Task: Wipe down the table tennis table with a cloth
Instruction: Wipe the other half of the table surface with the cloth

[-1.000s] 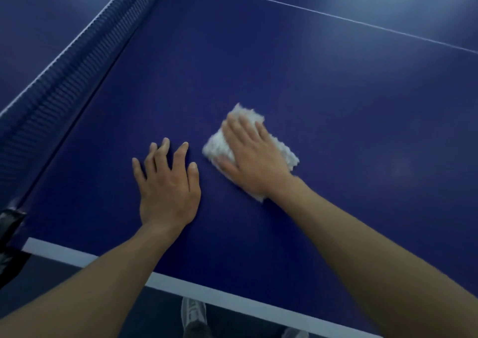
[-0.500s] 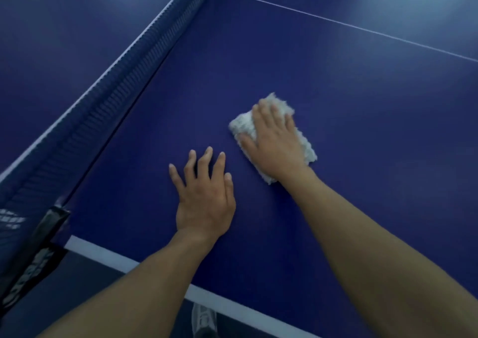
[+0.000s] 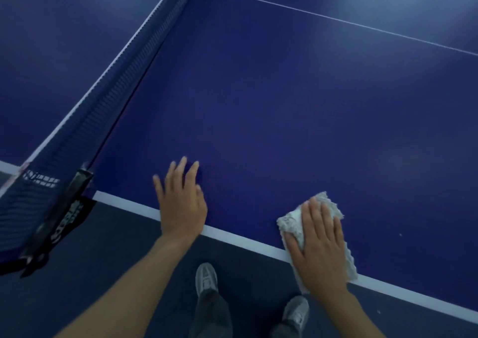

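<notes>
You have no text you can read here. At the lower left of the frame, white lettering runs down the black net clamp (image 3: 67,215) on the blue table tennis table (image 3: 258,105). White marks cross the dark blue mesh net (image 3: 41,180) beside it. Both are too blurred to make out.

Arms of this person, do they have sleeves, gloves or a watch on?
No. The left forearm and right forearm are bare to the picture's edge, so no sleeve shows. The left grip and right grip, the two hands, wear no gloves; no watch, bracelet or ring shows. The left grip is slightly blurred.
</notes>
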